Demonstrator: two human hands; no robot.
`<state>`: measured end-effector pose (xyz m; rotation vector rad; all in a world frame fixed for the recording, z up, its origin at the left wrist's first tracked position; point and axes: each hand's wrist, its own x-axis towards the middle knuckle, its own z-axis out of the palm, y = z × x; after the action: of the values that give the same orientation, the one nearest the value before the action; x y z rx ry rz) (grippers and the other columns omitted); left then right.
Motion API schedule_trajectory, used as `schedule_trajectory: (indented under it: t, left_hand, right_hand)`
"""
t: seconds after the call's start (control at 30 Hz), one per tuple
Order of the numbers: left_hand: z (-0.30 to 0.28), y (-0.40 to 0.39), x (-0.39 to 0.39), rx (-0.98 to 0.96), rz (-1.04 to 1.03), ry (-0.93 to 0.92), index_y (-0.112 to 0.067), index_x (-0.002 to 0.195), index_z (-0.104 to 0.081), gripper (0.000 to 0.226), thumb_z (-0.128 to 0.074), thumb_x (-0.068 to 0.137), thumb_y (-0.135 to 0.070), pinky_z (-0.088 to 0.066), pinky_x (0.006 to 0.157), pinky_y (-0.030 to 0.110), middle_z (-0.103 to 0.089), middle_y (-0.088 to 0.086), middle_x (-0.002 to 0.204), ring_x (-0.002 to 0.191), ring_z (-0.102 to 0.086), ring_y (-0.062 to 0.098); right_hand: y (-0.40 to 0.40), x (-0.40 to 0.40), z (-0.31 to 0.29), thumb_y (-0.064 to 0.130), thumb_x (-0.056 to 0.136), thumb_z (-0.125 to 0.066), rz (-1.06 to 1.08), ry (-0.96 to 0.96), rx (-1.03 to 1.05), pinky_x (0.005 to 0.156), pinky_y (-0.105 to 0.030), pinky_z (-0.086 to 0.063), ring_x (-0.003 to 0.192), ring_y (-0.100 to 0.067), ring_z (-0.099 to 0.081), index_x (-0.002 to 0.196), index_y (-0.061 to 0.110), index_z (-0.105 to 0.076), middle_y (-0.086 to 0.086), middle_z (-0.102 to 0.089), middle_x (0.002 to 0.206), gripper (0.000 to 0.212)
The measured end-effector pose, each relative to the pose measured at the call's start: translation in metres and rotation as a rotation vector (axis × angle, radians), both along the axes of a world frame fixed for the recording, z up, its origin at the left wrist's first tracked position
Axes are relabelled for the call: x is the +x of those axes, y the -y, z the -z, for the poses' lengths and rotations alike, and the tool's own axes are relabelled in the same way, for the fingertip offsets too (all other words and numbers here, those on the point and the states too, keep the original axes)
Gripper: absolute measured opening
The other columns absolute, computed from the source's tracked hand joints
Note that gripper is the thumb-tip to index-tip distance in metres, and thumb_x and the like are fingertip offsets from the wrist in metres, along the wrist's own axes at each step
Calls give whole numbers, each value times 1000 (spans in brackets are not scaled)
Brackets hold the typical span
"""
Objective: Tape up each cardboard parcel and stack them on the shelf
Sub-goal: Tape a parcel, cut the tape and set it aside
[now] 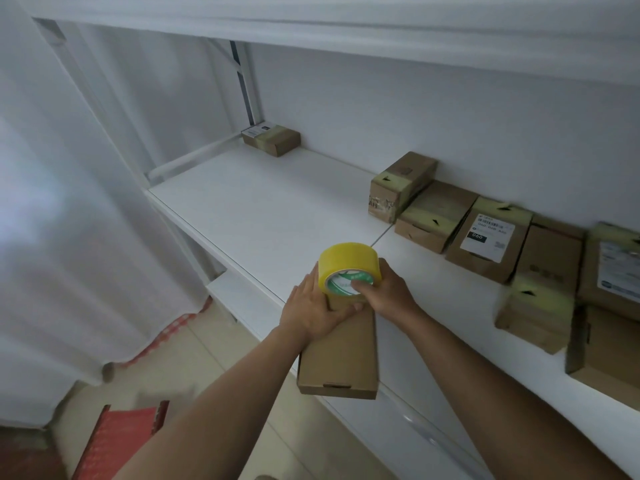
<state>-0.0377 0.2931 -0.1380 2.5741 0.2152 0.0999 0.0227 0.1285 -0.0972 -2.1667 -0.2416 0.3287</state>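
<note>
A flat brown cardboard parcel lies at the front edge of the white shelf, overhanging it towards me. On its far end stands a roll of yellow tape. My right hand grips the roll, with the thumb inside the core. My left hand rests on the parcel's top beside the roll, its thumb stretched across the cardboard under the roll. Several taped parcels lie along the shelf's back right.
One small taped parcel sits alone at the shelf's far left corner by the metal upright. A white curtain hangs on the left. A red item lies on the tiled floor below. An upper shelf board runs overhead.
</note>
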Motion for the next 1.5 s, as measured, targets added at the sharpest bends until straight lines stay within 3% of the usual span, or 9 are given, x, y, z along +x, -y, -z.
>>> schedule_trajectory:
  t: [0.2,0.3,0.47,0.57,0.7,0.83,1.03,1.27,1.5]
  left_hand:
    - [-11,5,-4,56,9,-115,-27,159,-3,115,-48,73,-89,-26,119,43,-12,-2,167,150,-22,21]
    - [-15,8,-6,173,26,-92,-21,159,-1,120,-28,69,-95,-14,123,43,0,0,168,153,-7,21]
    - [-16,12,-6,315,112,-44,-11,159,3,110,-22,82,-86,6,123,40,5,8,167,154,9,23]
    - [-13,20,2,273,159,-22,-7,159,-6,104,-31,81,-72,-2,125,39,-9,14,166,154,-4,31]
    - [-3,25,8,262,105,-3,-8,157,-18,107,-33,80,-81,-15,123,42,-27,13,160,149,-19,31]
    - [-6,25,4,229,104,-33,-11,160,-3,119,-22,74,-91,-2,126,37,-7,11,167,154,-2,26]
    - [-18,28,0,200,95,-105,-8,158,3,120,-23,75,-91,1,125,37,0,9,167,154,4,22]
    - [-17,30,-1,272,115,-108,-16,159,1,103,-27,87,-83,6,125,38,5,10,167,154,9,23]
    - [-22,31,-2,319,134,-155,-17,159,6,115,1,70,-89,9,124,37,13,5,167,153,15,22]
  right_hand:
    - [29,9,-4,19,90,-62,37,140,-92,67,-35,-40,86,-31,-55,105,12,-43,-12,-57,94,25]
    - [34,6,3,19,89,-65,102,158,-24,61,-33,-38,85,-30,-56,108,11,-48,-11,-58,94,26]
    - [14,-6,14,27,85,-75,196,-194,412,53,-26,-44,70,-17,-58,111,19,-57,-10,-65,96,32]
    - [11,-12,16,29,86,-76,216,-317,483,51,-24,-48,66,-15,-60,106,18,-66,-4,-67,85,25]
    - [13,-9,15,27,89,-72,183,-286,450,51,-25,-46,61,-15,-58,96,19,-65,1,-61,71,13]
    - [14,-4,12,20,90,-70,168,-284,446,45,-22,-45,47,-9,-59,102,16,-62,-2,-61,71,15]
    - [43,14,17,21,89,-65,188,-79,172,44,-28,-46,42,-20,-58,107,12,-58,-16,-63,70,21]
    - [70,17,13,18,92,-60,165,-11,3,48,-24,-39,50,-25,-62,106,11,-55,-16,-62,70,16]
    - [71,15,9,22,92,-58,156,22,-82,51,-27,-45,61,-28,-66,108,14,-53,-19,-65,88,18]
